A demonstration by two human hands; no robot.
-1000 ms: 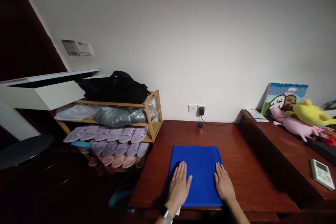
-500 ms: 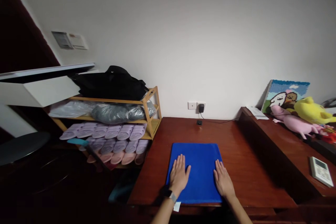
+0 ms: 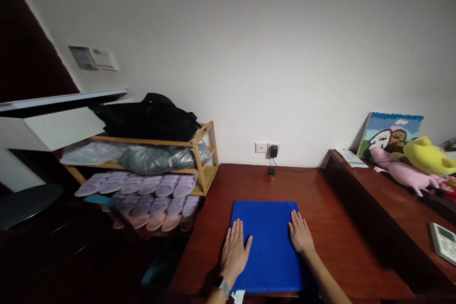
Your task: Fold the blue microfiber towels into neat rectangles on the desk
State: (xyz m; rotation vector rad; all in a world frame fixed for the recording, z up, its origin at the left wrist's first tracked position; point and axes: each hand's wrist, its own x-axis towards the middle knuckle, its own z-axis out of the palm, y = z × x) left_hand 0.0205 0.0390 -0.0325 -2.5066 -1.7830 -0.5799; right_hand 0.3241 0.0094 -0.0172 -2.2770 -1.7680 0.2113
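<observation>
A blue cloth (image 3: 268, 247), squared off like a folded towel, lies flat on the reddish-brown wooden table (image 3: 338, 232). A white tag (image 3: 238, 296) sticks out at its near left corner. My left hand (image 3: 235, 251), with a watch on the wrist, rests palm down across the cloth's left edge, fingers stretched out. Over the right edge lies my right hand (image 3: 301, 234), also flat, fingers extended toward the far right corner. Neither hand grasps anything.
Left of the table stands a wooden rack (image 3: 203, 175) with slippers (image 3: 167, 185) and a black bag (image 3: 149, 116). A charger (image 3: 274, 151) is plugged in at the wall, its cord trailing right. Plush toys (image 3: 406, 171) and a white device (image 3: 445, 241) sit on the raised right ledge.
My right hand has slid forward along the cloth's right edge. My left hand has shifted slightly left and nearer. The view has tilted up a little, so things sit lower.
</observation>
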